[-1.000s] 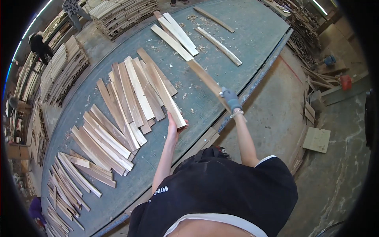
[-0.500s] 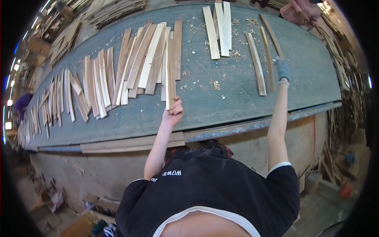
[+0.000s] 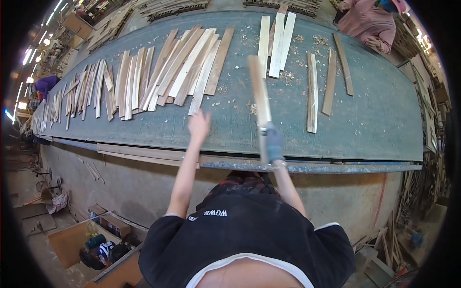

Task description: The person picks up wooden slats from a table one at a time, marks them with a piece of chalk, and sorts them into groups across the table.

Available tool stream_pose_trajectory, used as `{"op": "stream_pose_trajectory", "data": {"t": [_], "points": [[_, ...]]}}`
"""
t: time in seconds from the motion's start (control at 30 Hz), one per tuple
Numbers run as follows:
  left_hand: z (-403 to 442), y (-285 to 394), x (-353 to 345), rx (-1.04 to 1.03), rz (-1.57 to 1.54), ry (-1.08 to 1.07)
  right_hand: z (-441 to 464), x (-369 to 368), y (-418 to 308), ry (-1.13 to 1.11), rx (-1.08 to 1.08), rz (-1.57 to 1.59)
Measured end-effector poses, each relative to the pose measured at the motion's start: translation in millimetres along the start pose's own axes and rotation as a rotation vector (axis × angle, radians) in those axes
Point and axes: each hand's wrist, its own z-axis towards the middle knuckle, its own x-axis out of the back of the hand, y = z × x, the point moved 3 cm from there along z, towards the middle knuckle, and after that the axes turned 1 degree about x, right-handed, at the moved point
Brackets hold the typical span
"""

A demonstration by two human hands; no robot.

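My right hand (image 3: 274, 144), in a grey-blue glove, is closed round the lower part of a wooden strip (image 3: 260, 98), which is blurred and points away from me over the green table (image 3: 230, 132). My left hand (image 3: 199, 126) is bare and blurred, near the lower end of a pale strip (image 3: 202, 84) at the right edge of a large row of strips (image 3: 139, 77); whether it touches that strip is unclear. Three separate strips lie to the right, among them a pale one (image 3: 312, 91). Beyond my right hand lies a small group of pale strips (image 3: 277, 45).
A person in pink (image 3: 370, 26) stands at the far right edge of the table. Another in purple (image 3: 46, 84) is at its far left end. Wood shavings dot the tabletop. A box of items (image 3: 108, 242) stands on the floor at lower left.
My right hand has come back from the right-hand strips and now has a strip in it. My left hand no longer holds up its strip. The view has shifted.
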Motion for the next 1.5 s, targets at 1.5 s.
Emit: {"op": "stream_pose_trajectory", "data": {"t": [1.5], "points": [[55, -21, -2, -0.055, 0.127, 0.09, 42, 47, -24, 0.244, -0.059, -0.149]]}}
